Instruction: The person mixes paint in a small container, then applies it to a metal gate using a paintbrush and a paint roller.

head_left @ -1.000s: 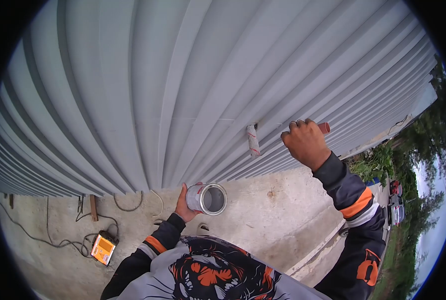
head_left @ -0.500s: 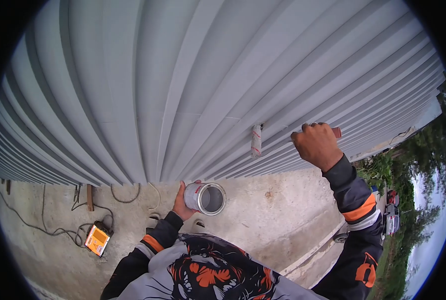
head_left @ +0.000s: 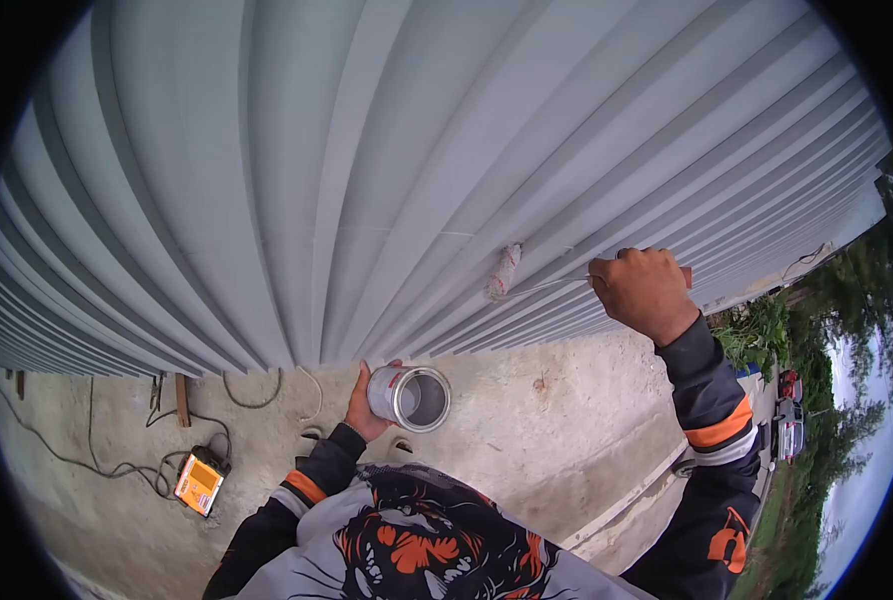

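My left hand point(head_left: 364, 408) is wrapped round the side of a paint can point(head_left: 386, 393), whose open top faces me and shows grey paint inside. Out to the right, my right hand point(head_left: 648, 293) is closed on the reddish handle of a paint roller point(head_left: 505, 272). The roller's thin wire frame runs left to a pale sleeve with red marks, which sits tilted against the ribbed grey metal wall point(head_left: 396, 180). Most of the handle is hidden in my fist.
An orange-and-black machine point(head_left: 198, 484) with dark cables point(head_left: 116, 462) lies on the concrete floor point(head_left: 536, 430) at lower left. A brown wooden piece point(head_left: 182, 400) stands by the wall's foot. Plants point(head_left: 756, 335) and parked vehicles point(head_left: 788, 425) are off to the right.
The roller sleeve has swung from near upright to a tilt, its lower end going left. My right hand has moved slightly right. The left hand and can stay nearly in place.
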`<control>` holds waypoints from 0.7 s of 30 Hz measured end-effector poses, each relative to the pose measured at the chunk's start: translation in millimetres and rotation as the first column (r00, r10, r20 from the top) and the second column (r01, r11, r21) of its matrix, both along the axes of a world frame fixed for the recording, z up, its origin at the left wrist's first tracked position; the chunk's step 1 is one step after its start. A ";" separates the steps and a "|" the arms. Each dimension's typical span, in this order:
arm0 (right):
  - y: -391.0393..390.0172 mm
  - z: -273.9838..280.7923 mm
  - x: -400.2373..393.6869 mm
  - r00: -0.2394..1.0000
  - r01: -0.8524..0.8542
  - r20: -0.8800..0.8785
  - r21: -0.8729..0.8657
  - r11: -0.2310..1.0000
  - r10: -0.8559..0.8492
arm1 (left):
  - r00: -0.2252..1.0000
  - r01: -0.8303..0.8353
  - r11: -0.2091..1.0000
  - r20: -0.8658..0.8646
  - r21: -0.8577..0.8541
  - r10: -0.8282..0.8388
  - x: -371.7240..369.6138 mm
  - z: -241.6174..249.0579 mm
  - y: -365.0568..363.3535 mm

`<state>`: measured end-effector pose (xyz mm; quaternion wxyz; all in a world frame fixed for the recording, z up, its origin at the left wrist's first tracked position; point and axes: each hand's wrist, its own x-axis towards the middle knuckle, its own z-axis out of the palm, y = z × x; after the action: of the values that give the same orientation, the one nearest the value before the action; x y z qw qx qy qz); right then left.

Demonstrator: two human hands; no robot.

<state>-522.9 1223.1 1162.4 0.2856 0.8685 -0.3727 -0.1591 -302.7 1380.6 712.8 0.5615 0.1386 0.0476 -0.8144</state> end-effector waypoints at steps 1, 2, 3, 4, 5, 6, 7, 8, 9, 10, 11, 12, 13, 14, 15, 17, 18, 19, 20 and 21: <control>2.7 8.6 2.9 1.000 0.021 0.006 0.010 1.000 -0.021 | 1.000 0.000 1.000 0.009 -0.009 0.001 1.0 -0.5 0.4; 3.5 13.4 4.3 0.999 0.041 0.011 0.020 0.999 -0.041 | 1.000 -0.002 1.000 0.017 -0.017 0.002 2.5 -1.0 1.8; 2.8 12.1 2.7 1.000 0.020 0.018 0.025 0.999 -0.021 | 1.000 -0.005 1.000 0.023 -0.023 0.006 3.0 -0.8 2.9; 3.1 9.2 -0.7 1.000 -0.001 0.025 0.030 1.000 0.000 | 1.000 -0.004 1.000 0.025 -0.018 0.005 3.3 0.2 3.7; 3.4 5.7 -3.6 0.999 -0.022 0.035 0.034 0.999 0.021 | 1.000 -0.004 1.000 0.029 -0.015 0.004 4.5 2.7 4.5; 2.7 -1.8 -4.5 1.000 -0.016 0.023 0.054 0.998 0.015 | 0.999 -0.003 1.000 0.033 -0.013 0.004 5.4 5.3 5.1; 2.6 -12.1 -4.2 1.000 -0.010 0.013 0.072 0.997 0.009 | 0.999 -0.004 1.000 0.037 -0.019 0.005 5.6 8.1 5.9; 2.9 -18.0 -4.3 1.000 -0.003 0.004 0.090 0.996 0.002 | 0.999 -0.004 1.000 0.041 -0.024 0.005 5.6 8.8 6.6; 1.6 -17.9 -4.3 1.000 0.007 0.022 0.074 0.997 -0.009 | 0.999 -0.003 1.000 0.047 -0.031 0.005 6.4 9.7 7.4; -2.3 -16.3 -4.1 0.999 0.020 0.041 0.059 0.998 -0.022 | 0.999 0.000 1.000 0.046 -0.029 0.001 7.0 10.5 7.2; -4.3 -15.0 -4.8 0.998 0.034 0.058 0.043 0.999 -0.036 | 0.999 0.004 1.000 0.044 -0.027 -0.003 6.5 9.0 6.5; -4.1 -11.0 -6.6 0.997 0.036 0.072 0.046 0.998 -0.040 | 0.999 0.007 1.000 0.041 -0.024 -0.006 6.2 6.9 5.9; -3.9 -3.3 -8.3 0.996 0.037 0.085 0.050 0.998 -0.042 | 0.999 0.003 1.000 0.036 -0.025 -0.002 6.3 4.6 5.9; -4.6 3.7 -8.3 0.994 0.037 0.096 0.055 0.998 -0.042 | 1.000 -0.002 1.000 0.029 -0.023 0.003 6.2 3.8 6.0; -1.9 9.6 -7.4 0.994 0.033 0.106 0.043 0.999 -0.038 | 1.000 -0.010 1.000 0.021 -0.021 0.011 5.8 3.1 5.9; 7.4 16.1 -8.6 0.991 0.027 0.128 0.022 0.999 -0.030 | 1.000 -0.009 1.000 0.016 -0.020 0.009 7.1 3.6 8.3; 7.9 13.5 -8.9 0.993 0.018 0.120 0.039 0.999 -0.023 | 1.000 -0.005 1.000 0.016 -0.022 0.005 7.5 6.7 8.7; 8.9 6.2 -7.9 0.993 0.012 0.113 0.054 0.998 -0.018 | 1.000 -0.005 1.000 0.019 -0.023 0.005 7.3 9.5 9.0; 10.1 -1.1 -8.1 0.994 0.009 0.108 0.067 0.998 -0.016 | 1.000 -0.001 1.000 0.024 -0.026 0.002 7.0 10.0 9.2; 9.6 -7.6 -9.0 0.994 0.003 0.112 0.042 0.999 -0.008 | 1.000 0.004 1.000 0.029 -0.031 -0.003 6.9 11.3 9.4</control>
<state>-532.0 1232.7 1154.8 0.2455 0.8808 -0.3873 -0.1185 -295.8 1390.0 724.1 0.5629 0.1415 0.0266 -0.8139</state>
